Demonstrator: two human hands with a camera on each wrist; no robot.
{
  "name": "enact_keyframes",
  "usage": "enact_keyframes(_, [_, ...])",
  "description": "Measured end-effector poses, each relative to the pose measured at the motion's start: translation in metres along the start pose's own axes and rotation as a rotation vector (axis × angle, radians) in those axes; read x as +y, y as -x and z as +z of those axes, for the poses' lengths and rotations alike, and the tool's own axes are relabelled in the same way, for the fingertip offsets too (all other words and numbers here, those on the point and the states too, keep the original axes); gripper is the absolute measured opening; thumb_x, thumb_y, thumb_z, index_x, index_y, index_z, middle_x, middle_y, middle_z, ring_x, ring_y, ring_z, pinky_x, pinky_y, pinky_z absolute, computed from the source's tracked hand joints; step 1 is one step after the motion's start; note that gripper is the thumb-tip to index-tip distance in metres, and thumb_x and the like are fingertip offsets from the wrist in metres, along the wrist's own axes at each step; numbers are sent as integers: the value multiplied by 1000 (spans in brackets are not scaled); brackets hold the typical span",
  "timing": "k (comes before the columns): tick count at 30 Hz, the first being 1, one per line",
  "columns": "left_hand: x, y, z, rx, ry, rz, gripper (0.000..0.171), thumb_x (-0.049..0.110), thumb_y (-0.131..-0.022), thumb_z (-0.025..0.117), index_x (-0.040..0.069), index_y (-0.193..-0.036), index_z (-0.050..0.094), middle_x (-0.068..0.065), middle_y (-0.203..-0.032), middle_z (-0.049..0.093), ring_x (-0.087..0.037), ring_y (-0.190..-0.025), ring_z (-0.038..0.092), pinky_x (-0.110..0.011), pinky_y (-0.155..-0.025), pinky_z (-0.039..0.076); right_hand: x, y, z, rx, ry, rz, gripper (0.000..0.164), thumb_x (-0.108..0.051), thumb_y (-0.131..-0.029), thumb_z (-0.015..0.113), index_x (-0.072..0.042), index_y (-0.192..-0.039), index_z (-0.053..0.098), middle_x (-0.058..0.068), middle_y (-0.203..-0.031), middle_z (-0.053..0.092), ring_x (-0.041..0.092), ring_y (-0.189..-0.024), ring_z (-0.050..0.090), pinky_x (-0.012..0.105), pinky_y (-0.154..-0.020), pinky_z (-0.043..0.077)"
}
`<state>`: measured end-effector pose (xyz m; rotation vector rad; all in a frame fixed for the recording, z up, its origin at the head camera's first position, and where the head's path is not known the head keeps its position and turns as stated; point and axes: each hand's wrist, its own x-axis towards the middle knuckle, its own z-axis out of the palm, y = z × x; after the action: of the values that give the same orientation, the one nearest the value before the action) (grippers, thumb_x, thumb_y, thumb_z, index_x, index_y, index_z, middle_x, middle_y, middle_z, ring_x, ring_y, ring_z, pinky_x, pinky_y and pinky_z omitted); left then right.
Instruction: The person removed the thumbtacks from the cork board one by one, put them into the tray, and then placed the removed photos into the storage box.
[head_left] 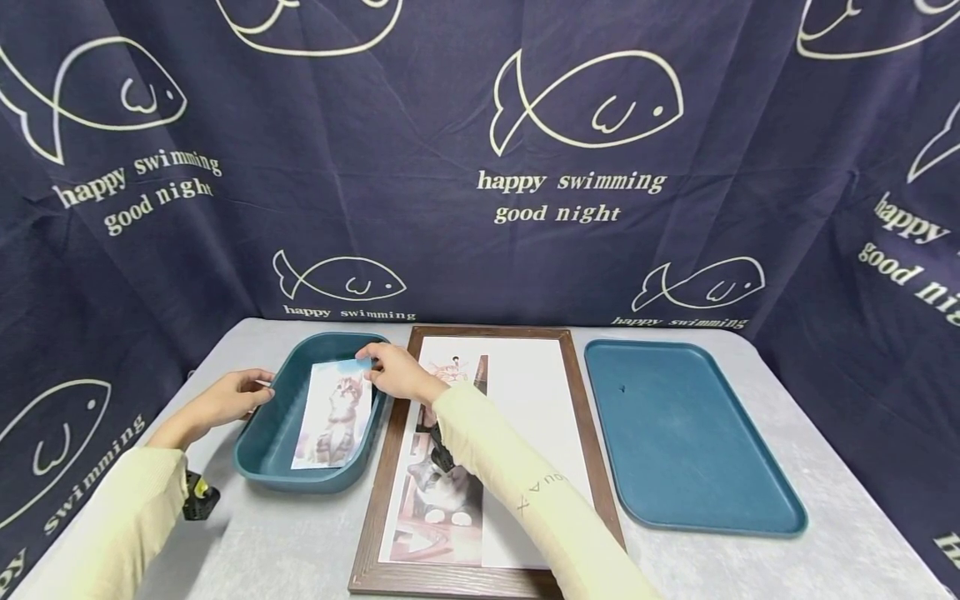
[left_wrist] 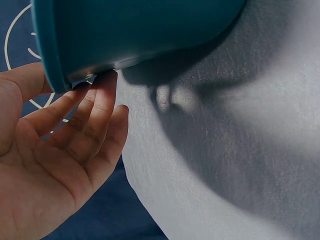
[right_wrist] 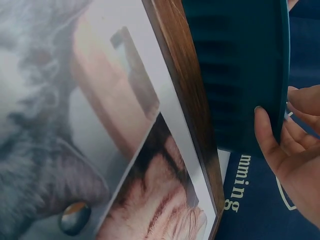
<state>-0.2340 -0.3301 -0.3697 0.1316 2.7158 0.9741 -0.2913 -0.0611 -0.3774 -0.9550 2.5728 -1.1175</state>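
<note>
A deep teal bin [head_left: 251, 454] stands at the left of the table. Inside it lies a picture card [head_left: 318, 408] showing a striped kitten against a pale background. At the bin's left rim, my left hand [head_left: 234, 398] grips with the thumb over the edge and fingertips against the outer wall. My right hand [head_left: 397, 371] reaches over the far right rim and pinches the card's top right corner. In the right wrist view, one finger [right_wrist: 267, 130] lies along the bin's outer wall. The card is hidden there behind that wall.
Beside the bin is a brown wooden frame [head_left: 592, 433] with a white backing [head_left: 528, 400]. Cat picture pieces [head_left: 442, 500] lie along its left side, partly under my right forearm. A flat teal tray [head_left: 690, 433] sits at the right. Dark fish-print cloth [head_left: 450, 250] hangs behind the table.
</note>
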Motion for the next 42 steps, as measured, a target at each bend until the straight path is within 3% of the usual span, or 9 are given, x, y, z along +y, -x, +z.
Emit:
enact_keyframes(13, [2,1,0,11,11,4,42,15,-92,47,-14,-122,42,-24,-104,59,-15,-84,54,-30,-67,49,-1,2,-2,8,97,-54,34,-2,-89,52,-4,-123,52,7,-124,54,16,-104,59,17,-83,45])
enact_keyframes(25, [2,0,-1,11,-5,3,43,16,-92,48,-14,-122,41,-26,-106,58,-17,-86,55,-31,-68,50,0,4,-5,0,209,-103,31,-7,-91,51,-7,-122,53,5,-123,54,17,-108,56,20,-88,44])
enact_keyframes(42, [8,-1,-3,3,-42,-12,42,13,-90,49,-17,-119,43,-30,-104,57,-23,-85,58,-39,-70,53,-2,11,-13,26,170,-162,29,-5,-90,52,-4,-118,55,8,-120,55,21,-106,58,20,-86,46])
